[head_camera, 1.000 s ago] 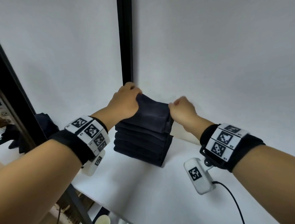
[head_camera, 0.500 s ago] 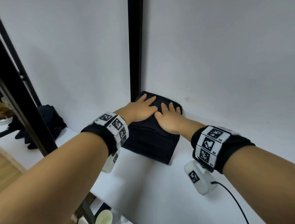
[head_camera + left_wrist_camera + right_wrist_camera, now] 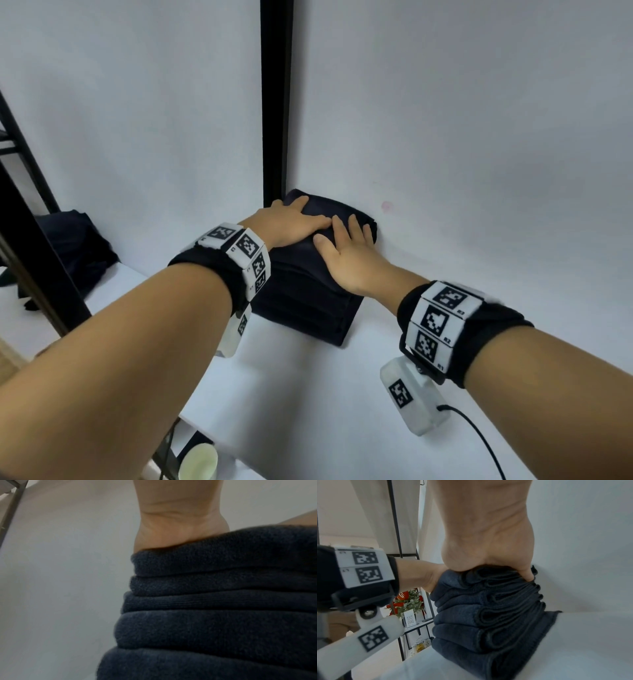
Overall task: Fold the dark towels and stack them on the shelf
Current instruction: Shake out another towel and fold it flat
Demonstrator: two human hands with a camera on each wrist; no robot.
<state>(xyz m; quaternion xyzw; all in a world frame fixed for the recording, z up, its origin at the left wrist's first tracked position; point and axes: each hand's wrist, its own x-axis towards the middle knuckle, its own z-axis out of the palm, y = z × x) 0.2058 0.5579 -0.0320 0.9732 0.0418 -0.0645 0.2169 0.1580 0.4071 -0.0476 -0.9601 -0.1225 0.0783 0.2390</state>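
Observation:
A stack of several folded dark towels (image 3: 308, 301) sits on the white shelf (image 3: 308, 394), pushed into the back corner by the black post. Both hands lie flat on the top towel with straight fingers. My left hand (image 3: 291, 222) presses the left side, my right hand (image 3: 346, 253) the right side, fingertips nearly meeting. The left wrist view shows the stack's rounded folds (image 3: 214, 601) under the heel of my left hand (image 3: 178, 534). The right wrist view shows the layered edges (image 3: 496, 615) under my right palm (image 3: 488, 545).
A black upright post (image 3: 275, 102) stands in the corner behind the stack. A loose heap of dark towels (image 3: 72, 253) lies on a surface at the far left, beyond a black frame bar (image 3: 30, 260). A pale cup (image 3: 198, 462) stands below the shelf's front edge.
One second ago both hands gripped the top towel's edges, lowering it onto the stack. They have let go and flattened out, pressing the stack down; since half a second ago little has moved.

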